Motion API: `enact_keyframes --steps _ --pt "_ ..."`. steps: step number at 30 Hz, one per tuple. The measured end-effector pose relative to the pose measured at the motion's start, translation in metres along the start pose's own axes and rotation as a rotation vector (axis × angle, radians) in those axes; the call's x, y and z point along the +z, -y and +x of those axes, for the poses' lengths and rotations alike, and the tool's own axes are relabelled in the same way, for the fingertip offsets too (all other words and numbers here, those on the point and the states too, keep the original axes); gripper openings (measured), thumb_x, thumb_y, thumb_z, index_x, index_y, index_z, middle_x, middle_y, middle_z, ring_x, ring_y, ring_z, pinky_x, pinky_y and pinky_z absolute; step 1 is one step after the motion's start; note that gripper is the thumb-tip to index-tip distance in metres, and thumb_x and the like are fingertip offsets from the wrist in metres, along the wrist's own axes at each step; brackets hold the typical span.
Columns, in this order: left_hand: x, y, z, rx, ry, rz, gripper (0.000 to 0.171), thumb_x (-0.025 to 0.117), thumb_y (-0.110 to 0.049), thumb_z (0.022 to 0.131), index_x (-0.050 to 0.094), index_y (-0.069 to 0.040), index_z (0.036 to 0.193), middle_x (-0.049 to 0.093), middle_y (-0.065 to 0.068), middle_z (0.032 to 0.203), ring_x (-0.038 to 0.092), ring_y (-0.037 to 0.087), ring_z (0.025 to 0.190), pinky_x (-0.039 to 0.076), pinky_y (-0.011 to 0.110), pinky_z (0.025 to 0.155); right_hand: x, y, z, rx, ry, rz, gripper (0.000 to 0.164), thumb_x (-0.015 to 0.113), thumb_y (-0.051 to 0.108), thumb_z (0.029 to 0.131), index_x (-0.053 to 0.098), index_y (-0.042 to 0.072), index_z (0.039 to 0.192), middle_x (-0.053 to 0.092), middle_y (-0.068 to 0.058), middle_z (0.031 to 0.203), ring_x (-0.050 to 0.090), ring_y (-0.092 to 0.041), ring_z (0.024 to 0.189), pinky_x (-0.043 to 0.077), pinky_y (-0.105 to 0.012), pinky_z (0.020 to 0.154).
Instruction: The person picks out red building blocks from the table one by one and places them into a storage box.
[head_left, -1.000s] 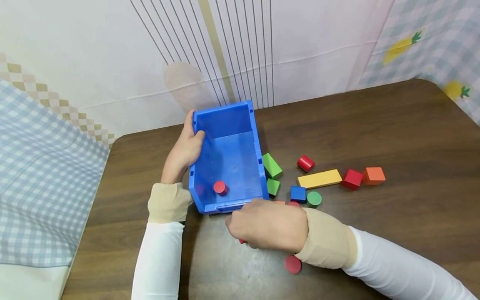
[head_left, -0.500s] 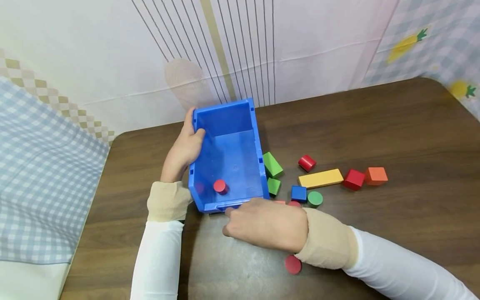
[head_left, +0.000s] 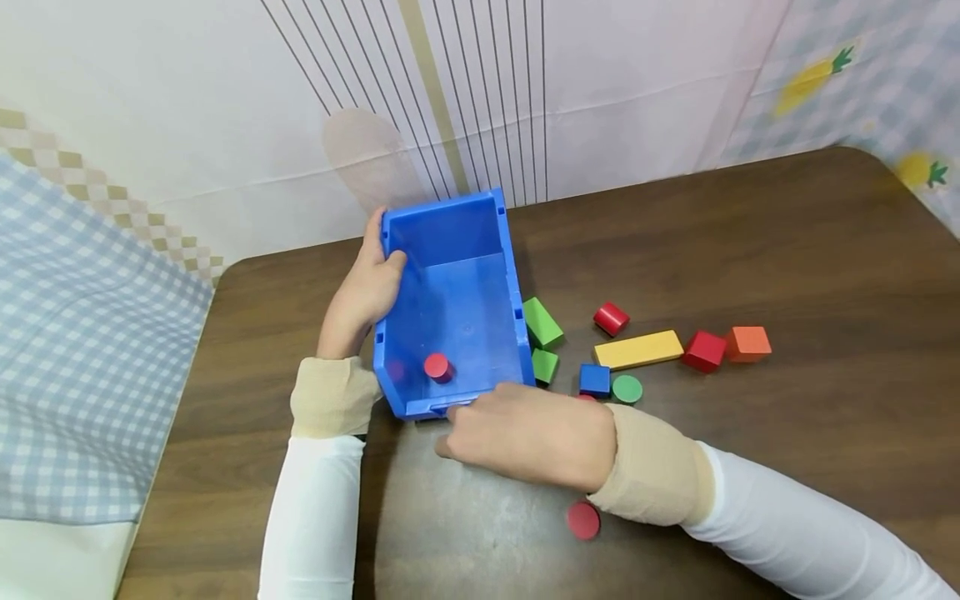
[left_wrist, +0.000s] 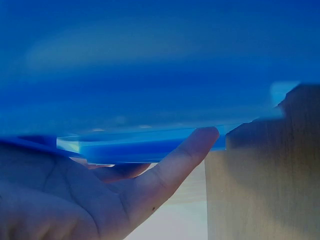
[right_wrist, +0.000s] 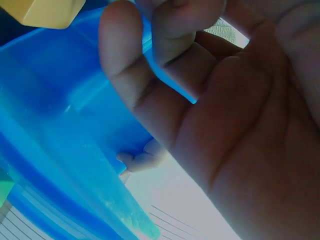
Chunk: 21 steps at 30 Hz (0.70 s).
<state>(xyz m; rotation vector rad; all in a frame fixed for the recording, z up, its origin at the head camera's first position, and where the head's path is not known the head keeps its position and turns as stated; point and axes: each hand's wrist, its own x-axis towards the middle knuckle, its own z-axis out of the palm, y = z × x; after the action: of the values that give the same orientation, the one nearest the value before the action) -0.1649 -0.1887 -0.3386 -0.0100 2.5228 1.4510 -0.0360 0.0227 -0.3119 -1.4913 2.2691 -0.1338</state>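
One red cylinder [head_left: 438,367] inside blue bin [head_left: 448,235], left fingers [head_left: 373,235] gripping its side; right fingers' [right_wrist: 121,40] hold unclear

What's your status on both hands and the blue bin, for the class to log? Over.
Left hand gripping blue bin at left side. Right hand at near edge, grip hidden. Red cylinder inside. Right hand blocking view of near-right corner.

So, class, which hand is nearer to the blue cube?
Right. In the head view, the right hand is below and left of the blue cube; the left hand grips the blue bin at its left wall, farther off.
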Motion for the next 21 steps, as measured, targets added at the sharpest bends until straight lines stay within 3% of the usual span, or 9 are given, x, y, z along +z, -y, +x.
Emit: enact_keyframes --steps 7,16,21 --pt "-0.001 0.000 0.000 0.003 -0.005 -0.003 0.072 0.032 -0.011 0.111 -0.008 -0.017 0.170 0.009 0.012 0.177 0.011 0.034 0.162 0.013 0.059 0.128 0.000 -0.003 0.000 -0.028 -0.122 -0.093 0.018 0.075 0.022 0.100 0.075 0.021 0.118 0.067 0.004 0.081 0.061 -0.007 0.066 0.043 -0.021 0.054" --pt "0.001 -0.001 0.000 0.010 0.004 0.005 0.069 0.032 -0.013 0.112 -0.004 -0.018 0.170 0.014 0.011 0.176 0.015 0.035 0.161 0.017 0.062 0.127 -0.003 -0.011 0.000 -0.036 -0.180 -0.052 0.024 0.074 0.029 0.100 0.072 0.014 0.118 0.072 0.002 0.086 0.070 -0.012 0.073 0.056 -0.022 0.067" --pt "0.000 0.000 0.000 0.001 -0.005 -0.003 0.070 0.033 -0.012 0.111 -0.005 -0.017 0.170 0.014 0.013 0.176 0.014 0.034 0.162 0.015 0.061 0.128 -0.003 -0.012 0.000 -0.045 -0.258 -0.100 0.016 0.073 0.025 0.101 0.071 0.013 0.113 0.068 0.002 0.079 0.068 -0.013 0.069 0.053 -0.021 0.062"
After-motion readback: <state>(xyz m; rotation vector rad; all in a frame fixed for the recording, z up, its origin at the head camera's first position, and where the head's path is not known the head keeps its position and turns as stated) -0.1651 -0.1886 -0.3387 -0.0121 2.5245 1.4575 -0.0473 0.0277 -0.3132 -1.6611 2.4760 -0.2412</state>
